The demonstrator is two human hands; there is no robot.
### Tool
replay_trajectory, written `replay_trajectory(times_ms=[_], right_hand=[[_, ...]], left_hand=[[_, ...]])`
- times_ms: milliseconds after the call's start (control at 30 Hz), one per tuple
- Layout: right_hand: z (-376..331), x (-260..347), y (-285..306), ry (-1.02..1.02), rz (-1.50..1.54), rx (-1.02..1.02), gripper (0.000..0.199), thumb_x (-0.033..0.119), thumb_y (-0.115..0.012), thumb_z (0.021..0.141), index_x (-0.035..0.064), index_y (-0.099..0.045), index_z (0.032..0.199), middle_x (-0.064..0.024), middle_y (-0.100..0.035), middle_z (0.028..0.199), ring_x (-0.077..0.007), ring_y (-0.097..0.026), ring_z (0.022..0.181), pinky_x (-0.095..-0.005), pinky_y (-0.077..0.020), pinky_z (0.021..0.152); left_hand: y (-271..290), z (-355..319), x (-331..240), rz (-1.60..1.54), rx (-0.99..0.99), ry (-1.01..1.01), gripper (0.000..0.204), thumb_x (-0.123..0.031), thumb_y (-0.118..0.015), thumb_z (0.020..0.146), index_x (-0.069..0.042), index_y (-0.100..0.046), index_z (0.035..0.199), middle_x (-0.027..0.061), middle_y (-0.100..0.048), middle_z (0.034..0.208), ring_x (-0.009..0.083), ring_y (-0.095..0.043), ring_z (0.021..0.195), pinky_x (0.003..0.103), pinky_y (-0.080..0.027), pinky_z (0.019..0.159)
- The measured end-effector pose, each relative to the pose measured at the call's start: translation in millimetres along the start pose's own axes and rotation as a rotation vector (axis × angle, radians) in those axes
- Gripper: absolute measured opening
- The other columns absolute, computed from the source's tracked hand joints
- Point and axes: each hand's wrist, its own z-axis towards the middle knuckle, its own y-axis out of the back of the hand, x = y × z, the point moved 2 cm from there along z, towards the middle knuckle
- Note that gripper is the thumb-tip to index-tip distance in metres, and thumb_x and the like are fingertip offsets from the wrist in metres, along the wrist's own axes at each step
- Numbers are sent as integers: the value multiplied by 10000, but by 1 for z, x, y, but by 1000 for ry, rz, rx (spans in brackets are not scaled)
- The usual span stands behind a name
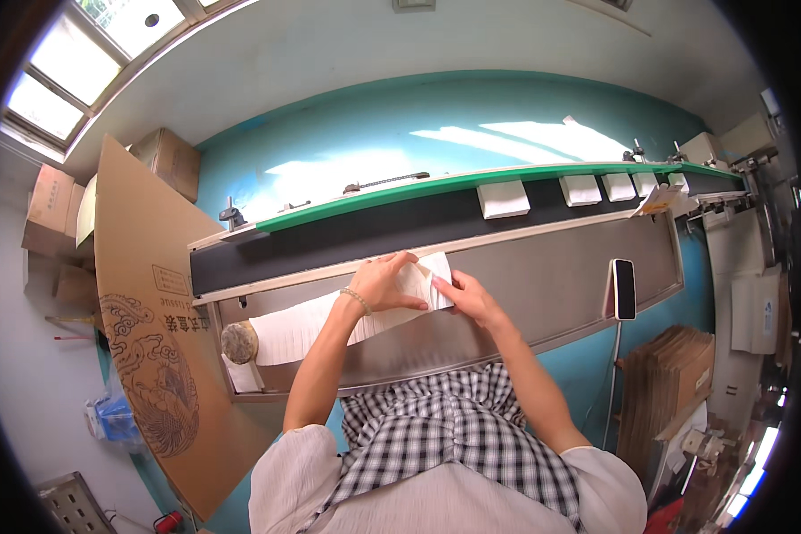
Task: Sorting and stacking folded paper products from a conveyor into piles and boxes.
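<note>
Both hands meet at the right end of a row of white packs (316, 327) lying on the steel worktop (543, 285). The left hand (383, 283) lies over the end pack (429, 278), fingers curled on it; the right hand (467, 298) pinches its near edge. The row looks part-built, while more white packs (504, 199) ride the black conveyor belt (365, 233), probably unhandled so far

Daylight is pouring through the window (80, 62), glaring on the blue wall (472, 133); fisheye edges are bending, corners darkening.
</note>
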Motion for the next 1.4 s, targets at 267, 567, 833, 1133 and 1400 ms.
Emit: replay_trajectory(times_ms=[267,567,833,1133,1400], right_hand=[[10,13,-2,118,-155,86,461,474,-656,940,28,-703,1046,-19,-678,865,-87,-580,703,-252,-461,608],[29,-5,9,199,-117,-51,351,336,-648,968,-7,-673,1038,-42,-681,849,-89,-594,703,-257,-491,641],[12,12,-29,362,-336,-214,475,476,-664,937,14,-639,1047,-86,-687,941,-163,-651,813,-286,-505,706],[17,-6,-16,106,35,-41,390,341,-669,946,2,-641,1137,-41,-674,940,-119,-616,796,-286,-505,623],[35,30,4,210,-370,141,345,195,-650,926,-15,-624,1198,-110,-694,1051,-187,-673,915,-357,-561,771]], left_hand=[[-2,1,3,-97,-131,-80,938,-614,-856,589,-139,-521,1326,201,-653,1216,377,-628,1123,425,-501,957],[2,-3,2,-115,-37,33,885,-587,-874,597,-107,-550,1267,212,-664,1167,389,-639,1085,426,-508,933],[-3,-4,8,-39,-84,-30,1009,-611,-869,573,-118,-491,1367,216,-659,1197,387,-631,1122,437,-505,950],[3,-15,16,-84,-7,30,963,-578,-879,582,-124,-511,1347,197,-642,1235,386,-627,1119,432,-502,962],[9,-17,8,-129,-19,41,903,-582,-876,591,-134,-536,1296,189,-655,1200,374,-626,1123,426,-500,962]])
